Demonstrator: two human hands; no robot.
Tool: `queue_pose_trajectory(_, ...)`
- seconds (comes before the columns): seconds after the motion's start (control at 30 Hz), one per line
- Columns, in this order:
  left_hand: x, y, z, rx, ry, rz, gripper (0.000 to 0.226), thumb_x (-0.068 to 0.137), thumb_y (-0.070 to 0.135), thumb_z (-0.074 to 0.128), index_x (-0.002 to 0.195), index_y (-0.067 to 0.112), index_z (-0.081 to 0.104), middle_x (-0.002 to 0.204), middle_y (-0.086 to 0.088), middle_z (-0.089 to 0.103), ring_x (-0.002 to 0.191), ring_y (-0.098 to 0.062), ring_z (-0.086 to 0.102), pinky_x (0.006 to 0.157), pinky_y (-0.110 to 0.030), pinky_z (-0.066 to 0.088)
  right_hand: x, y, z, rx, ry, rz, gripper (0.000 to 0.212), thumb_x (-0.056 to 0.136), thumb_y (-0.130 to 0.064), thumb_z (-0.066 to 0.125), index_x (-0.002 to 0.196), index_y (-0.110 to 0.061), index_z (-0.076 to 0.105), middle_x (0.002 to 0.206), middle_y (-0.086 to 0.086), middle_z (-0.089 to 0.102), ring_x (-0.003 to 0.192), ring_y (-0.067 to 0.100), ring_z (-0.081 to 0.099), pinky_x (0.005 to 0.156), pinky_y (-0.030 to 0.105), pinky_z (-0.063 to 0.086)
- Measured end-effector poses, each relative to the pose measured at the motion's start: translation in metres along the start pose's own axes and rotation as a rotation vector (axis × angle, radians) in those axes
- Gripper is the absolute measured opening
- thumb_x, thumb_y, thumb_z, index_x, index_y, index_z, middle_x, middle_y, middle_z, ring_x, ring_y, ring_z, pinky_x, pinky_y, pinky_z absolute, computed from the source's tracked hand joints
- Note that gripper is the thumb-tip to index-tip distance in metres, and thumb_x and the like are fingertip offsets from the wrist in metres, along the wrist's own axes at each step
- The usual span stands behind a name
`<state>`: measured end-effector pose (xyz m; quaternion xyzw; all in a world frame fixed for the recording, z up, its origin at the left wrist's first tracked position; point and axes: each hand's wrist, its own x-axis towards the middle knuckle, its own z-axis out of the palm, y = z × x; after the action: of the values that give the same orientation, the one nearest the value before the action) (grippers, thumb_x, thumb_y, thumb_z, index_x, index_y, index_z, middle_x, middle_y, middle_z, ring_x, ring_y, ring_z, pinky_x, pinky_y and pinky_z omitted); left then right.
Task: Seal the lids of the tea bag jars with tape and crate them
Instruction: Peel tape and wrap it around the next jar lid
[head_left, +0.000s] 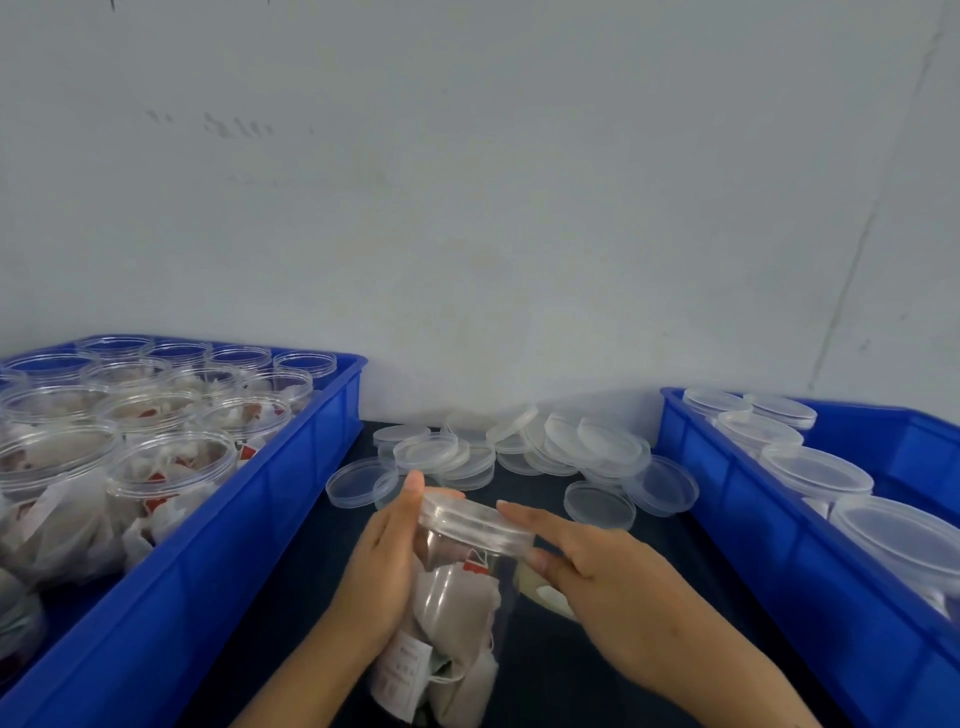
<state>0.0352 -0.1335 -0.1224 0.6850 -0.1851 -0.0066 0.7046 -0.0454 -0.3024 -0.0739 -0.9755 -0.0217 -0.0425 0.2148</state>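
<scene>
So the clear tea bag jar (452, 623) is held up over the dark counter (597, 649) between the two blue crates, tilted a bit toward the camera. The left hand (384, 566) wraps the jar's upper body, fingers curled round it, while the right hand (602, 577) has its fingers fairly straight along the lid (475, 522), thumb under the rim, looks like it's seating or turning it. Biggest risk imo: the lid goes on crooked, and any tape over that would seal in a gap. Also the jar is smooth plastic and stuffed full, so a loose left grip while twisting could let it spin or slip down. A tea bag string or tag near the neck could get pinched under the rim too. And I can't spot any tape roll, so sealing isn't started. The loose lids (519, 452) piled behind could get knocked around. Left crate (311, 457) holds open filled jars, right crate (737, 483) lidded ones.
</scene>
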Motion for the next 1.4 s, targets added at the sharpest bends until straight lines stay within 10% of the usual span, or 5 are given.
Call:
queue_pose_trajectory(0.17,-0.014,0.012,0.011,0.485,0.371,0.430,0.049,0.089,0.053,0.024,0.095,0.022,0.061,0.075,0.005,0.062,0.077,0.004,0.059,0.059,-0.006,0.044,0.003,-0.004,0.003,0.008,0.083,0.016,0.039,0.102,-0.041,0.037,0.137,-0.059,0.033,0.102,-0.015,0.064,0.092,0.006,0.060,0.089,0.028,0.049)
queue_pose_trajectory(0.33,-0.017,0.017,0.038,0.600,0.157,0.040,0.118,0.050,0.085,0.022,0.152,0.032,-0.004,0.157,0.005,0.024,0.137,-0.009,0.033,0.109,-0.032,0.031,0.004,-0.009,0.010,-0.094,0.137,0.062,0.037,0.102,-0.031,0.039,0.134,-0.049,0.034,0.106,-0.009,0.065,0.094,0.011,0.062,0.085,0.029,0.050)
queue_pose_trajectory(0.57,-0.008,0.011,0.014,0.553,0.129,-0.016,0.109,0.038,0.102,0.037,0.133,0.047,0.034,0.108,0.019,0.062,0.092,0.004,0.053,0.075,-0.023,0.041,0.002,-0.014,0.014,-0.189,0.040,0.084,0.062,0.103,-0.025,0.036,0.152,-0.039,0.001,0.108,-0.002,0.063,0.097,0.015,0.061,0.084,0.028,0.047)
queue_pose_trajectory(0.8,0.000,0.008,-0.002,0.307,0.069,-0.052,0.104,0.032,0.096,0.057,0.120,0.040,0.053,0.103,0.013,0.068,0.094,-0.004,0.065,0.081,-0.028,0.052,-0.008,0.001,0.001,0.401,-0.076,0.233,0.054,0.093,-0.057,0.041,0.143,-0.037,0.034,0.066,-0.013,0.053,0.053,-0.006,0.052,0.063,0.017,0.041)
queue_pose_trajectory(1.4,-0.002,0.014,-0.001,-0.123,-0.145,-0.136,0.082,0.042,0.059,0.079,0.109,0.013,0.067,0.091,-0.008,0.076,0.080,-0.020,0.073,0.065,-0.021,0.055,-0.006,0.015,0.011,0.228,0.083,0.104,0.036,0.099,-0.052,0.034,0.132,-0.066,0.031,0.130,-0.023,0.054,0.100,-0.006,0.045,0.085,0.017,0.035)
